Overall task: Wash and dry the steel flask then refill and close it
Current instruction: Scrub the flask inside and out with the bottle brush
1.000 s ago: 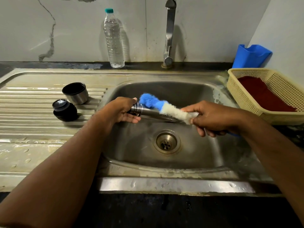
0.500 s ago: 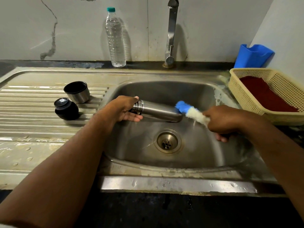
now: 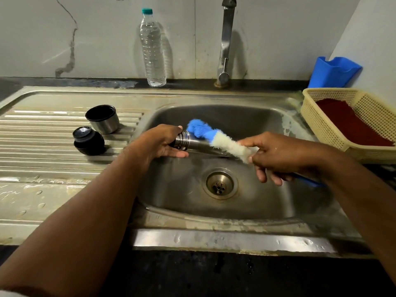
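over the sink [image 3: 214, 217] the washing was only midway: the left hand [image 3: 158, 142] gripped the flask [image 3: 192, 143] sideways by its neck, the right hand [image 3: 276, 155] clasped the brush [image 3: 214, 138] against it, with drying, refilling and closing not yet done.

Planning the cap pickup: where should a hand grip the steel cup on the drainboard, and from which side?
Grip the steel cup across its round side wall, coming from above. It stands upright, mouth up, on the drainboard. The black stopper sits close at its front-left, so the right and back sides look freer.
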